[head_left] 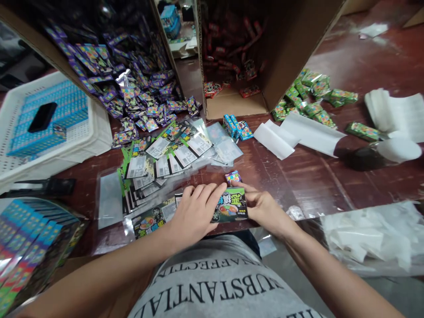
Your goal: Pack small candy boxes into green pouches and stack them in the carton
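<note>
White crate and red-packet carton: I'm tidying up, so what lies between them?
In the head view, another carton holding purple packets, some lying outside.

So the easiest thing to read from where I'm standing is the gray T-shirt: big black capitals spelling SUBSTANTIAL, plus NAFFECTIN in the row nearer the table, its ends lost in the fabric. The black-and-green printed pack has chunky colorful Chinese characters, too blurry for me to make out, sorry. The fanned printed cards carry more characters and white barcode labels, numbers way too tiny.
</note>
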`<state>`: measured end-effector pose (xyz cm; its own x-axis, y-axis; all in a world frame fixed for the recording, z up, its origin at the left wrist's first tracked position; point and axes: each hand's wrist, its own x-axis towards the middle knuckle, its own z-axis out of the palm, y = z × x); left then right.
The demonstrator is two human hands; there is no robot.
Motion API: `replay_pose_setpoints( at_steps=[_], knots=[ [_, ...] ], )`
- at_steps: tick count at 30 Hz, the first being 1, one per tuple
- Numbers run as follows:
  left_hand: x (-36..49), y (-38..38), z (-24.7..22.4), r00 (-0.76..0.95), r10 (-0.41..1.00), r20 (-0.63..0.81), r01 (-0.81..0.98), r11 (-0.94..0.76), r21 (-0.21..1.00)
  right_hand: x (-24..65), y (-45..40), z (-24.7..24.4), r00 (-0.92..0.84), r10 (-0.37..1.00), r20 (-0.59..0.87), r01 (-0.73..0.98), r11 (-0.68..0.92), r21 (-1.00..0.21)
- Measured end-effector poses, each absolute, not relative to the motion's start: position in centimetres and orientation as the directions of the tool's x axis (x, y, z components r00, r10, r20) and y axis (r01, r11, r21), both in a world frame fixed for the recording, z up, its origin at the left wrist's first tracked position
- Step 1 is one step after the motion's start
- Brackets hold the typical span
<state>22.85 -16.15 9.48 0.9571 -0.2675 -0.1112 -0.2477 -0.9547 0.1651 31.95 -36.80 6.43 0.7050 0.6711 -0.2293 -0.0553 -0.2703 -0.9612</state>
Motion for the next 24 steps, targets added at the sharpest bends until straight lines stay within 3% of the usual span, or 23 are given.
replay_pose_setpoints(
  at_steps=[5,11,24],
  knots=[
    [23.5,-16.3,10.5,0.952,-0.284,-0.116,-0.265,-0.952,0.154,32.2,-37.2,6.4,0.707,0.663,-0.249,-0.056,-0.297,-0.953],
    [23.4,-15.6,12.4,0.932,-0.358,-0.06,-0.352,-0.931,0.092,31.6,-37.3,7.1,0.729,0.681,-0.062,0.244,-0.344,-0.907],
    [22.6,-14.5,10.9,0.928,-0.367,-0.061,-0.351,-0.918,0.183,31.7,-38.2,8.0,0.689,0.714,-0.125,0.216,-0.367,-0.905]
  ],
)
